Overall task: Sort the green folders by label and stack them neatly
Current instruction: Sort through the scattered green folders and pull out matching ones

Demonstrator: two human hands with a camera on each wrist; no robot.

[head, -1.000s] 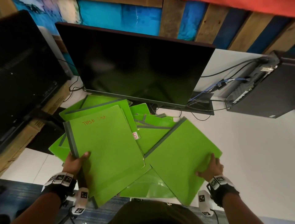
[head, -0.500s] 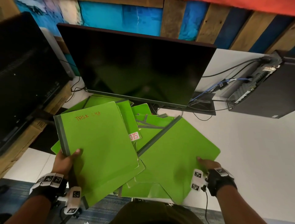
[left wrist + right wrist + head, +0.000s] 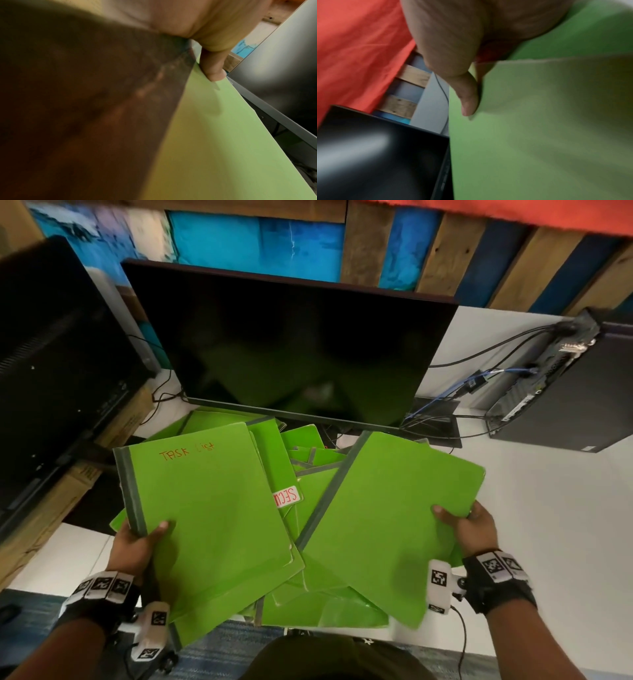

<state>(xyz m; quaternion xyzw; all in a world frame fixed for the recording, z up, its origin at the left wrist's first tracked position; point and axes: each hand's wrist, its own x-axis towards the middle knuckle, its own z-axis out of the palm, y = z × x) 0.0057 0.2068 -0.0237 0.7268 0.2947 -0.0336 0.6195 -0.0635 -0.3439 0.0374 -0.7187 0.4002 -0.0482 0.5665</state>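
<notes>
My left hand (image 3: 137,542) grips the grey-spined edge of a green folder (image 3: 212,525) marked "TASK List" in orange, thumb on its cover; that thumb (image 3: 212,67) presses the same green folder (image 3: 223,142) in the left wrist view. My right hand (image 3: 469,529) pinches the right edge of a plain green folder (image 3: 387,518) lifted at an angle, thumb on top; the thumb (image 3: 467,97) lies on the green cover (image 3: 530,135) in the right wrist view. Between and under both lies a loose pile of several green folders (image 3: 308,474), one bearing a white label (image 3: 286,496) with red letters.
A large dark monitor (image 3: 291,344) stands right behind the pile on the white desk (image 3: 548,525). Another black screen (image 3: 51,364) and a cardboard box (image 3: 61,501) are at the left. A black computer case (image 3: 565,392) with cables (image 3: 455,392) sits at the back right.
Both hands have lifted their folders toward me. The right hand shifted its hold to the folder's right edge, and the white red-lettered label shows more between the two folders.
</notes>
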